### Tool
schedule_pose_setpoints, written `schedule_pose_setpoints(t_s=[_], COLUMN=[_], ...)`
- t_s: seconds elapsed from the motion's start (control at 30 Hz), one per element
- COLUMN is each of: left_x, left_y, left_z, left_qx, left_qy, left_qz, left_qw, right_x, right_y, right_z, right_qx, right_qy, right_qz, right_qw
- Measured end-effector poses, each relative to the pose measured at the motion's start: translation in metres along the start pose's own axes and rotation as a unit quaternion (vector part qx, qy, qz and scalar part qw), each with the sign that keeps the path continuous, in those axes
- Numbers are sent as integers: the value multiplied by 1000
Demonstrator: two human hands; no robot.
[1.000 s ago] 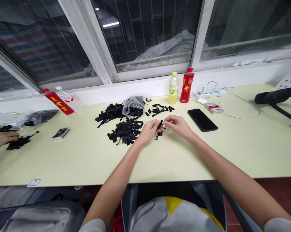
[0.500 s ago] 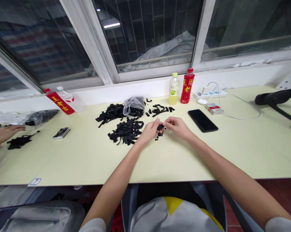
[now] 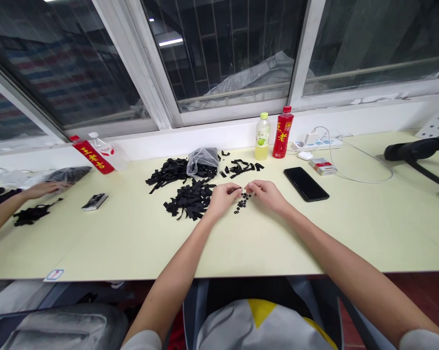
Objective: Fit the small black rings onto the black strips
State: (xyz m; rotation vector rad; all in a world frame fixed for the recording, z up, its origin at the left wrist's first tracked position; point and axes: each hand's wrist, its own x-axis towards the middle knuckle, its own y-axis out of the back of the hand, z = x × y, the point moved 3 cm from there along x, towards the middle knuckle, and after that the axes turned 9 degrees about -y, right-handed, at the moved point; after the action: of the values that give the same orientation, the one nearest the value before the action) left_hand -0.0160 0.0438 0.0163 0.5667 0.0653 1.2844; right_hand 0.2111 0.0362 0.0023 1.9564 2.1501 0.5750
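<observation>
My left hand (image 3: pixel 222 198) is closed in a pinch, with a dark edge of a black strip (image 3: pixel 237 189) showing at its fingertips. Close beside it, my right hand (image 3: pixel 266 194) also pinches; whatever it holds is too small to make out. Small black rings (image 3: pixel 242 203) lie scattered on the table below and between the fingertips. To the left of my left hand is a pile of short black strips (image 3: pixel 190 199). Behind it a second heap of strips (image 3: pixel 170 170) lies partly under a clear plastic bag (image 3: pixel 202 162).
Loose black strips (image 3: pixel 241 167) lie beyond my hands, before a green-capped bottle (image 3: pixel 262 137) and a red bottle (image 3: pixel 282 133). A phone (image 3: pixel 306 184), a small box (image 3: pixel 323 166) and a power strip (image 3: pixel 317 144) are rightward. Another person's hand (image 3: pixel 46 189) works at far left.
My fingertips have drawn slightly apart, and the black strip seen between them now mostly hides in my left hand. More rings show on the table. The other person's hand has reached farther right.
</observation>
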Motion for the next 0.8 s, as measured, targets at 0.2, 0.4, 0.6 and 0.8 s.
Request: schedule_pose_setpoints(t_s=[0.2,0.4,0.6,0.8], left_x=[2,-6,-5,-6], left_y=[45,54,33,27], left_z=[3,1,0,3], left_qx=[384,511,497,464], left_qy=[74,63,27,-8], left_qz=[111,179,126,124], left_qw=[914,838,858,877], right_x=[9,30,43,40], right_y=[9,4,4,12], right_z=[19,17,8,21], right_qx=[-268,-395,-438,-396], right_qy=[-24,-67,-87,-79], right_qz=[68,64,56,124], right_qw=[961,914,893,906])
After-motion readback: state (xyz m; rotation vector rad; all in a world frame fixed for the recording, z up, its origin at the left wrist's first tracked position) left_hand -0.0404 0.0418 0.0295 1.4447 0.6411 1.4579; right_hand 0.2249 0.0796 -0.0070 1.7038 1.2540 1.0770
